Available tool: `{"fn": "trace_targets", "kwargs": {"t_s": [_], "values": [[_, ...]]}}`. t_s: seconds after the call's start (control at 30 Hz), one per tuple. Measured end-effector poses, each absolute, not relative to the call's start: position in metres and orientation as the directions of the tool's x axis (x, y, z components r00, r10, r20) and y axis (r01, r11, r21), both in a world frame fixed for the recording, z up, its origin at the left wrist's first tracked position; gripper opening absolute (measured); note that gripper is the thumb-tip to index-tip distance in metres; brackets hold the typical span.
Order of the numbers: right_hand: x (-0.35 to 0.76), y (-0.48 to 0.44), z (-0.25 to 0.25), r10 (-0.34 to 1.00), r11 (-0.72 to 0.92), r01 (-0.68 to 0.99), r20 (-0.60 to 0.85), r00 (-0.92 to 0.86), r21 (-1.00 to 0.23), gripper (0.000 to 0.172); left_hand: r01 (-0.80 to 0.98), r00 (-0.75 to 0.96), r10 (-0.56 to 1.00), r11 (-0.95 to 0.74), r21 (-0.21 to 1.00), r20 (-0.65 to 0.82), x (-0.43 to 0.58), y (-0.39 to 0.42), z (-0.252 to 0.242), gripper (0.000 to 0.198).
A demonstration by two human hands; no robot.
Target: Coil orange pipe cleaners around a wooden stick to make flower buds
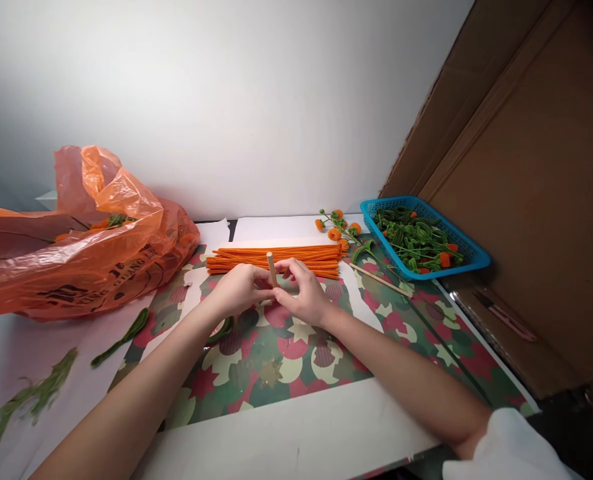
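Note:
My left hand (241, 290) and my right hand (302, 293) meet over the middle of the patterned sheet. Both have their fingers closed around a short wooden stick (271, 265) that stands nearly upright between them. Whether anything else is pinched at the fingertips I cannot make out. Just behind the hands lies a bundle of orange pipe cleaners (301, 255). Partly hidden below my left wrist is a green curled piece (221, 331).
On the left sits an orange plastic bag (126, 267), with green pieces (121, 339) in front. Orange flowers (334, 234) on green stems lie at the back. A blue basket (401, 268) holds green pieces. Near it are a thin stick (379, 279) and a pink-handled tool (514, 323).

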State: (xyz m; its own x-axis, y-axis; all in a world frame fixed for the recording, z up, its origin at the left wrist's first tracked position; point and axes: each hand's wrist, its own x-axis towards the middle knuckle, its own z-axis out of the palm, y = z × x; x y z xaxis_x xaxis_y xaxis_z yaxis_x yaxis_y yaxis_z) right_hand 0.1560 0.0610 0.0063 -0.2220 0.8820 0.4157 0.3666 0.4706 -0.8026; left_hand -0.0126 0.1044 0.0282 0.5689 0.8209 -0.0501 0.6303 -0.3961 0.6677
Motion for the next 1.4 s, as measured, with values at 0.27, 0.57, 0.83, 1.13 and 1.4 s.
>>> {"fn": "trace_targets", "kwargs": {"t_s": [0.27,0.57,0.83,1.13,1.4], "values": [[0.153,0.058,0.023,0.851,0.524,0.289,0.502,-0.153,-0.801,0.009,0.698,0.529,0.847,-0.404,0.591,-0.046,-0.011,0.102,0.026,0.021],[0.153,0.066,0.019,0.846,0.533,0.233,0.515,-0.138,-0.813,0.008,0.753,0.487,0.869,-0.368,0.545,-0.086,-0.009,0.103,0.021,0.026],[0.152,0.064,0.020,0.828,0.560,0.296,0.537,-0.162,-0.774,0.008,0.728,0.522,0.851,-0.409,0.550,-0.058,-0.009,0.103,0.025,0.023],[0.155,0.064,0.022,0.824,0.564,0.341,0.538,-0.176,-0.752,0.010,0.647,0.547,0.836,-0.396,0.652,-0.035,-0.014,0.099,0.053,0.025],[0.157,0.067,0.022,0.827,0.560,0.326,0.541,-0.156,-0.762,0.010,0.700,0.604,0.785,-0.439,0.562,-0.138,-0.014,0.098,0.046,0.038]]}}
